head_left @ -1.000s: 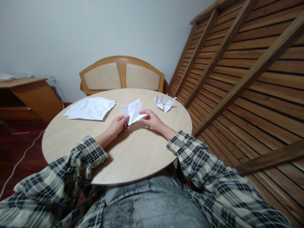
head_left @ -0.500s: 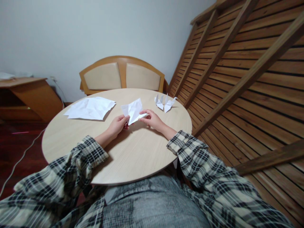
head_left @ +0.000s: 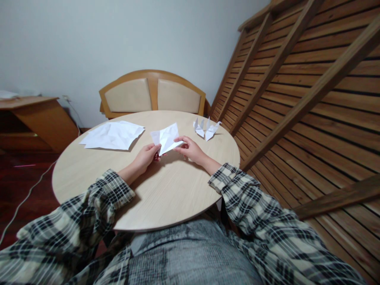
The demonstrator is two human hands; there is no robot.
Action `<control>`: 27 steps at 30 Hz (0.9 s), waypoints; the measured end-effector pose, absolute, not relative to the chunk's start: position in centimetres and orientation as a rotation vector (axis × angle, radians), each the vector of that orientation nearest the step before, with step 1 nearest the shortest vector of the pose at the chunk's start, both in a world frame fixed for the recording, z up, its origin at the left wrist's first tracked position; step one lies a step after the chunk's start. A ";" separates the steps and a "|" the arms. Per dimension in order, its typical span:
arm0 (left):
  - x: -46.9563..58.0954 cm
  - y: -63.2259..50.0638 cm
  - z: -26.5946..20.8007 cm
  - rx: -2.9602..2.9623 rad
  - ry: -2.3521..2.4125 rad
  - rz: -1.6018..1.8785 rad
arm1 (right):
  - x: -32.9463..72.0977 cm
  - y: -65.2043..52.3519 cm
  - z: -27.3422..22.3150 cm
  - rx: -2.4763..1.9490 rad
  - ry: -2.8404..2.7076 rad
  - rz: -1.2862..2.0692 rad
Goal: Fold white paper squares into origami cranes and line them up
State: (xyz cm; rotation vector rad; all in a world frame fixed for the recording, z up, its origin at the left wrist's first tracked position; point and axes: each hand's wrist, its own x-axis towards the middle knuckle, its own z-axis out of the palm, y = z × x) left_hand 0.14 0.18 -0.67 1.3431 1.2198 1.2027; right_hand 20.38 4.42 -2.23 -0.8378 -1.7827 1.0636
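A folded sheet of white paper (head_left: 166,136) is held between my two hands, just above the table, its creased flaps spread apart. My left hand (head_left: 146,156) pinches its lower left corner between thumb and fingers. On the other side, my right hand (head_left: 191,149) grips the right edge, thumb below and index finger on top. Some of the fingertips are hidden behind the paper. Beyond my right hand stand two white origami cranes (head_left: 209,129), side by side. Left of the folded paper lies a small pile of creased white sheets (head_left: 114,134).
The round pale wooden table (head_left: 166,198) reaches close to my body. A bench with cream back panels (head_left: 129,97) stands behind it. Slatted wood (head_left: 297,107) rises along the right. At the left are a wooden desk (head_left: 32,118) and a cable (head_left: 29,194) on the floor.
The folded paper has tilted slightly and its flaps lie a little wider and flatter. Both hands keep their hold in almost the same place.
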 end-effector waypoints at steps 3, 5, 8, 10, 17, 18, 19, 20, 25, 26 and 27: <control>0.1 0.2 -0.7 1.320 1.208 1.207 | 20.4 4.2 -2.0 -0.828 -1.768 1.083; 0.1 0.2 -0.7 1.318 1.191 1.204 | 20.3 4.1 -1.9 -0.820 -1.761 1.109; 0.1 0.3 -0.8 1.325 1.184 1.199 | 20.3 4.1 -1.8 -0.812 -1.757 1.128; 0.1 0.3 -0.8 1.322 1.188 1.197 | 20.2 4.0 -1.7 -0.799 -1.755 1.125; 0.1 0.5 -0.8 1.265 1.186 1.211 | 20.2 3.7 -1.3 -0.772 -1.758 1.136; 0.1 0.6 -0.9 1.259 1.184 1.212 | 20.2 3.7 -1.3 -0.767 -1.759 1.134; 0.1 0.6 -0.9 1.258 1.180 1.213 | 20.2 3.7 -1.3 -0.762 -1.761 1.134; 0.0 0.6 -1.0 1.260 1.176 1.214 | 20.2 3.7 -1.3 -0.760 -1.762 1.134; -0.1 0.7 -1.1 1.273 1.171 1.215 | 20.3 3.5 -1.1 -0.781 -1.775 1.152; -0.1 0.6 -1.0 1.271 1.174 1.216 | 20.4 3.5 -1.0 -0.783 -1.777 1.158; 0.0 0.6 -1.0 1.269 1.177 1.218 | 20.4 3.5 -1.0 -0.784 -1.779 1.163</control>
